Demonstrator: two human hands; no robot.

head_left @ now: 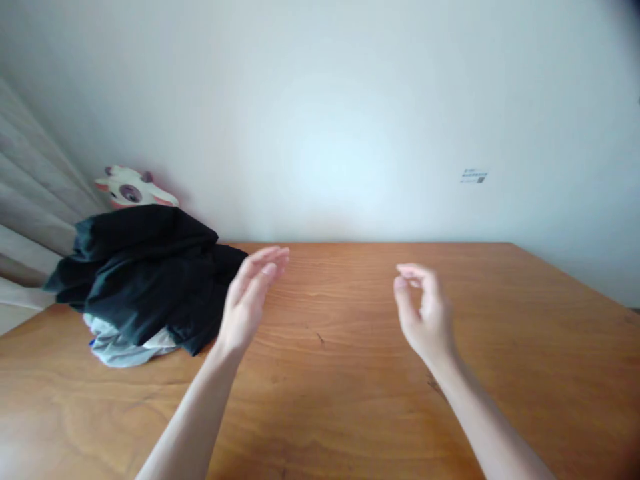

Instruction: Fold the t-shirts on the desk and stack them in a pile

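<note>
My left hand point(251, 290) is raised over the wooden table point(340, 387), just right of a heap of black cloth point(150, 273). Its fingers are stretched out, with the thumb apart from them, and it holds nothing. On the right, my right hand point(425, 303) hovers above the table with its fingers curved and a gap showing between thumb and fingers; nothing is in it. Light grey-blue cloth point(123, 347) sticks out from under the black heap. The two hands are well apart from each other.
Behind the black cloth, a white and pink cow-like plush toy point(133, 188) leans near the wall point(340, 120). A pale curtain point(30, 193) hangs at the left edge. A small printed label point(474, 176) is on the wall at the right.
</note>
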